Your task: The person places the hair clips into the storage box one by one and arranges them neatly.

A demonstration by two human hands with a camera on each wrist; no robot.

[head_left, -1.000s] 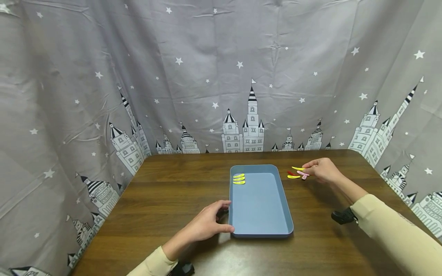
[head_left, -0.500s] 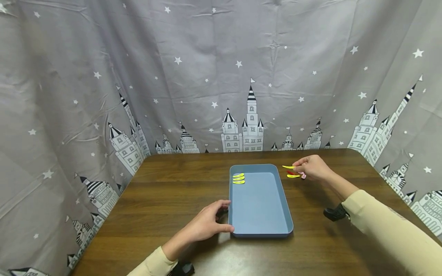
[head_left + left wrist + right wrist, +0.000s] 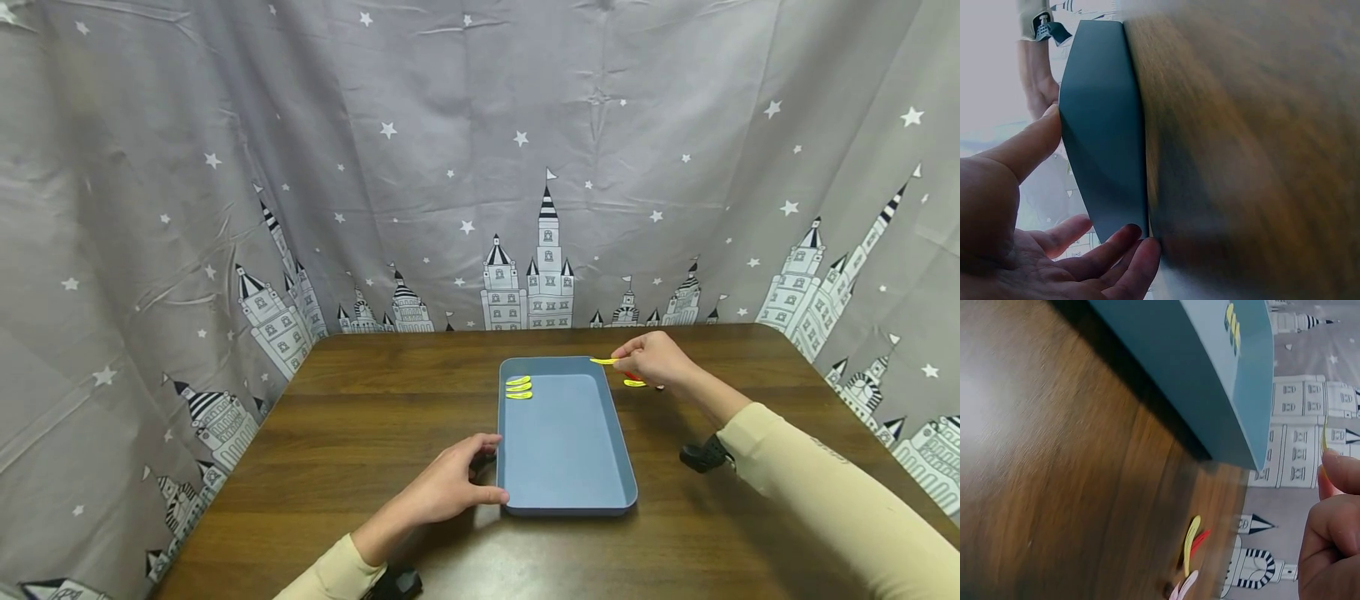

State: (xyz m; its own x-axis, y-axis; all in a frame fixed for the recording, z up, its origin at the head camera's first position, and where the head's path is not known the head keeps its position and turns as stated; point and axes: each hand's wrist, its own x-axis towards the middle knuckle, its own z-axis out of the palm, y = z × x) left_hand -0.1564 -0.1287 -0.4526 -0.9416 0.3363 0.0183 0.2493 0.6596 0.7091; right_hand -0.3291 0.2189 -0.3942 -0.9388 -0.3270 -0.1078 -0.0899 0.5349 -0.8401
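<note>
A yellow snap hair clip [image 3: 603,362] is pinched between the thumb and fingertips of my right hand [image 3: 654,360], above the far right corner of the blue-grey tray [image 3: 566,512]. In the right wrist view, the pinched hair clip [image 3: 1325,434] shows edge-on. Inside the tray, at its far left, several yellow hair clips [image 3: 519,387] lie in a column. My left hand [image 3: 444,483] touches the tray's left side with fingers spread and fairly straight. In the left wrist view, its thumb [image 3: 1038,140] meets the rim and the other fingertips are at the wall's lower edge.
Right of the tray on the wooden table [image 3: 375,417] lie another yellow hair clip [image 3: 1191,544], a red one [image 3: 1200,541] and pink ones [image 3: 1186,586]; my right hand partly hides them in the head view. A grey castle-print curtain [image 3: 420,167] hangs behind the table.
My right hand has moved left, carrying the yellow hair clip from over the loose clips to the tray's far right corner. My left hand and the tray have stayed put.
</note>
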